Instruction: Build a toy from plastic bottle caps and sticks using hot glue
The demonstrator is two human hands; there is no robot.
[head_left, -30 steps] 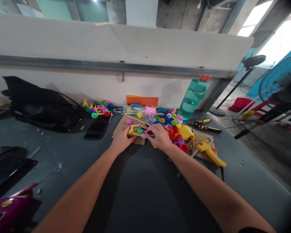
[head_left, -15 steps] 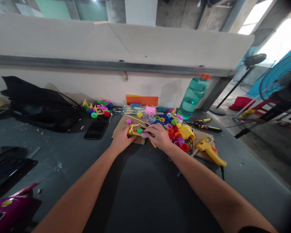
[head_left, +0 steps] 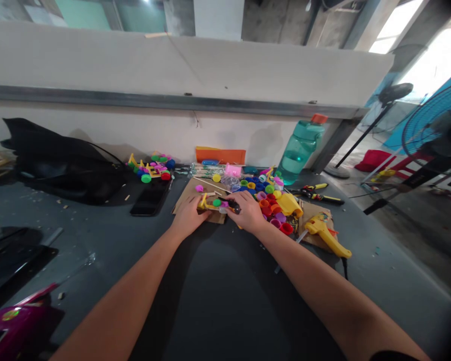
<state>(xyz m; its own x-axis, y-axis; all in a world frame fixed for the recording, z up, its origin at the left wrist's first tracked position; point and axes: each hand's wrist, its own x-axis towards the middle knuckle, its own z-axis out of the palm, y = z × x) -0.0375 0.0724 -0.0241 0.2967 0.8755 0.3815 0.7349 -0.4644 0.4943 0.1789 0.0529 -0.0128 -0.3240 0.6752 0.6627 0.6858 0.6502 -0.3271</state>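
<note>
My left hand (head_left: 188, 218) is closed on a small yellow plastic frame (head_left: 204, 202), low over a piece of brown cardboard (head_left: 184, 194). A green bottle cap (head_left: 217, 203) sits at the frame's right end, with a small purple-pink piece (head_left: 224, 204) beside it. On the right, my right hand (head_left: 248, 211) has thumb and fingers curved round a dark, slim tool (head_left: 233, 203) close to these pieces. The fingers hide most of that tool, so its kind cannot be made out. A magenta piece (head_left: 199, 188) and thin wooden sticks (head_left: 212, 184) lie on the cardboard.
Coloured bottle caps (head_left: 272, 205) crowd the right, near a yellow glue gun (head_left: 325, 234) on cardboard. Behind are a green water bottle (head_left: 299, 150) and pliers (head_left: 319, 194). A phone (head_left: 149, 199), colourful assembled toys (head_left: 154, 168) and a black bag (head_left: 63, 168) lie left.
My right hand has shifted slightly and its fingers have spread a little around the dark tool, whose visible angle has changed. My left hand stays almost in place.
</note>
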